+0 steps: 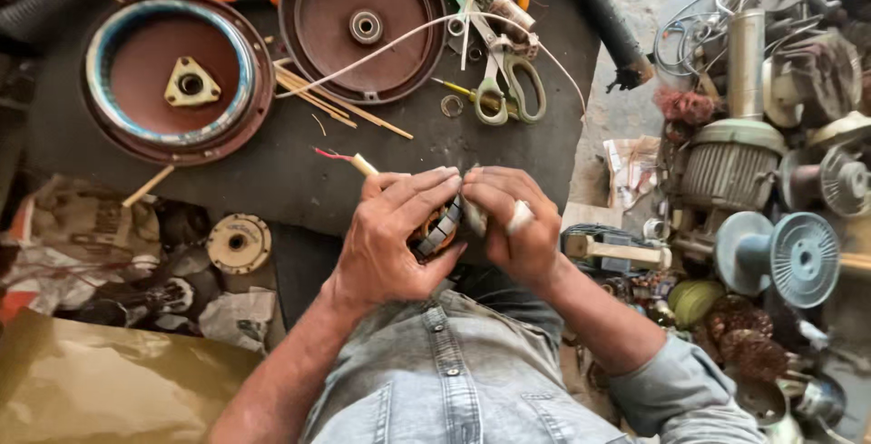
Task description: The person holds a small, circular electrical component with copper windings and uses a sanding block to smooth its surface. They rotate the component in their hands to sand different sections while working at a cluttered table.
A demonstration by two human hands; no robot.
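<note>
We see the left hand [395, 240] wrapped around a small round motor coil [439, 229] of banded metal and copper wire, fingers curled tight over its top, just above the dark, dusty workbench [272, 167]. The right hand [514, 219] meets it, fingertips pinched on the coil's edge and a pale tube. A white wire [381, 52] arcs over 1 of 2 round maroon metal covers [363, 25]. Yellow-handled scissors [508, 86] lie near thin wooden sticks [336, 108].
</note>
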